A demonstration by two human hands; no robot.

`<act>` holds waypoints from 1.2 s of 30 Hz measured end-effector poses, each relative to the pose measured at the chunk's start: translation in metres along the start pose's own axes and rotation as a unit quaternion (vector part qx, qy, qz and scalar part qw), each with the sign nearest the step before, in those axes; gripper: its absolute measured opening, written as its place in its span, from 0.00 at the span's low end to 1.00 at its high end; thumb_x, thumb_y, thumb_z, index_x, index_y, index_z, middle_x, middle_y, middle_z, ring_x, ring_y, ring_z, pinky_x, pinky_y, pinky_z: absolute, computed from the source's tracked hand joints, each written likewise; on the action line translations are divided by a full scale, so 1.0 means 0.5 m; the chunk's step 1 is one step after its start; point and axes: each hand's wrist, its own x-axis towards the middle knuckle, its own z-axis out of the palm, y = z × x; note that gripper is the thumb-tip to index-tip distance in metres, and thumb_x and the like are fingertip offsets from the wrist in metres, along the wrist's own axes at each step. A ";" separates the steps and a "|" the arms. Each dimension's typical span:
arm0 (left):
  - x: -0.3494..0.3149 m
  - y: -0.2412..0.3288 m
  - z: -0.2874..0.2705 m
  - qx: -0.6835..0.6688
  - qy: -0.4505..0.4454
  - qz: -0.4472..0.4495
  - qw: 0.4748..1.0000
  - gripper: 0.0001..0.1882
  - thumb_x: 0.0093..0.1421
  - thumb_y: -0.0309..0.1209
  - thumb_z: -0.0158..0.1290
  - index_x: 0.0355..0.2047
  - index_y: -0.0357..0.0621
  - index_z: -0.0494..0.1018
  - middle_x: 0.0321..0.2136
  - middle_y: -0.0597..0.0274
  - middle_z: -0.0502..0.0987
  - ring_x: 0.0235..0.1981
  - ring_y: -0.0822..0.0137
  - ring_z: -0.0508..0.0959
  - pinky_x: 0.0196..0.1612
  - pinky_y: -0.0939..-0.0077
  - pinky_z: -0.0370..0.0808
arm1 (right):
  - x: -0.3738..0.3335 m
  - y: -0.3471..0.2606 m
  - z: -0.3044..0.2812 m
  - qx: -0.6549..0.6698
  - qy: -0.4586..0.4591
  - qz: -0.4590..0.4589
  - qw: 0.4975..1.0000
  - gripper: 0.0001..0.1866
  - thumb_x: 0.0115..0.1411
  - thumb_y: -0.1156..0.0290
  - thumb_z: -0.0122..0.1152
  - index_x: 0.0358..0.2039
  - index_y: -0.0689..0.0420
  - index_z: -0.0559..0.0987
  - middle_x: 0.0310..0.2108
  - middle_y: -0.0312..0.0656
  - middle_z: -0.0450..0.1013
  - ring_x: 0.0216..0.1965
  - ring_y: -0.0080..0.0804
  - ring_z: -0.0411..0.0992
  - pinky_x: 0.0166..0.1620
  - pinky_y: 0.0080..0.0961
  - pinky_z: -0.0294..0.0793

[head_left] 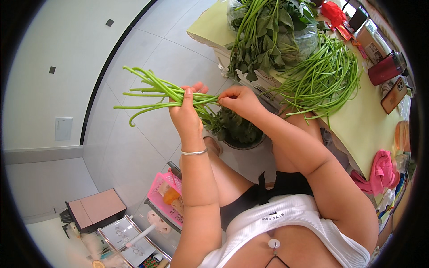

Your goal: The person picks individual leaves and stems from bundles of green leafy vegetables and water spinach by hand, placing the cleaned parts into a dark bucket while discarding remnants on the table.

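My left hand (pixel 187 109), with a silver bangle at its wrist, is closed round a bunch of long green vegetable stems (pixel 154 91). Their bare ends fan out to the left. At the bunch's right end my right hand (pixel 241 102) makes a pinch, thumb and fingertips on the stems; the exact piece between them is too small to make out. Below both hands a dark round container (pixel 245 146) on the floor holds dark green leaves (pixel 237 125). To the right, a big heap of stripped green stems (pixel 324 76) lies on the table, some hanging over its edge.
On the pale yellow tabletop (pixel 353 129), leafy stems (pixel 268 35) spill from a clear plastic bag at the far side. A dark red thermos (pixel 385 69), a phone (pixel 394 95) and a pink cloth (pixel 380 172) lie rightward. A pink basket (pixel 156 190) stands by my left leg.
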 end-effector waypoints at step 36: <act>0.020 0.034 -0.072 -0.153 0.077 0.015 0.985 0.11 0.66 0.27 0.42 0.40 0.26 0.61 0.44 0.31 0.71 0.46 0.42 0.74 0.50 0.48 0.74 | -0.019 -0.010 0.044 -0.198 0.150 -0.264 0.932 0.07 0.49 0.70 0.66 0.30 0.55 0.80 0.28 0.41 0.72 0.27 0.42 0.72 0.32 0.34 0.71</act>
